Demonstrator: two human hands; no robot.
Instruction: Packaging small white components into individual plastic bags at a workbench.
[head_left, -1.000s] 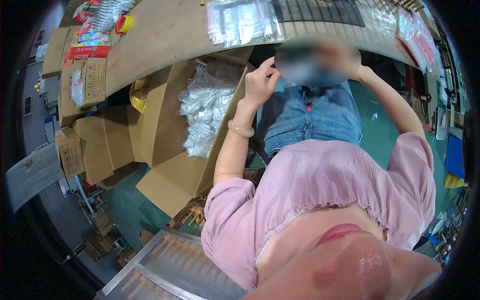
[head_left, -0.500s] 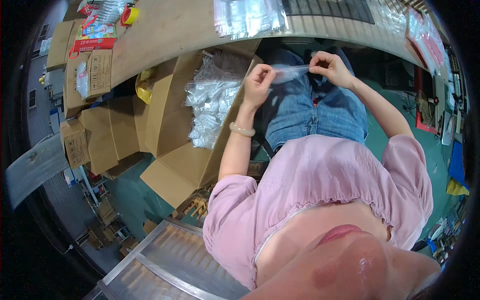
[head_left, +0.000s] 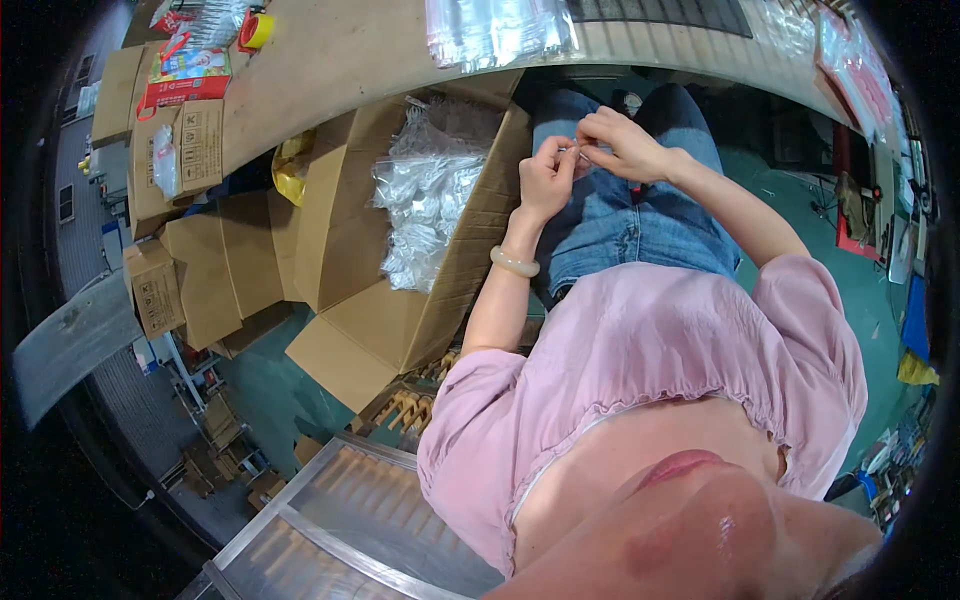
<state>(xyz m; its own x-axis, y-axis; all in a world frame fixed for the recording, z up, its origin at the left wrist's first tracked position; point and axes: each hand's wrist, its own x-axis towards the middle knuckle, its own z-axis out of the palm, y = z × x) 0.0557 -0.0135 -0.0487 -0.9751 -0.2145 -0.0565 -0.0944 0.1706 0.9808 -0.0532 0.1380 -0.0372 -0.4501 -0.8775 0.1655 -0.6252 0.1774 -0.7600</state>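
Observation:
My left hand (head_left: 547,178) and my right hand (head_left: 622,145) meet over my lap, fingertips pinched together on a small clear plastic bag (head_left: 578,152) that is mostly hidden between them. A pale bangle (head_left: 514,262) sits on my left wrist. Both hands hover above my blue jeans (head_left: 620,215), just below the edge of the wooden table (head_left: 350,50). To the left of my left hand stands an open cardboard box (head_left: 470,260) filled with clear plastic bags (head_left: 425,195).
A pile of clear bags (head_left: 495,25) lies on the table's edge. More cardboard boxes (head_left: 215,260) stand on the green floor at left, with a yellow tape roll (head_left: 256,28) and a red package (head_left: 185,75) farther back. A metal ramp (head_left: 330,530) lies lower left.
My hands have come down from a raised position and drawn close together over my lap. The small bag, stretched wide between them half a second ago, is now pinched small.

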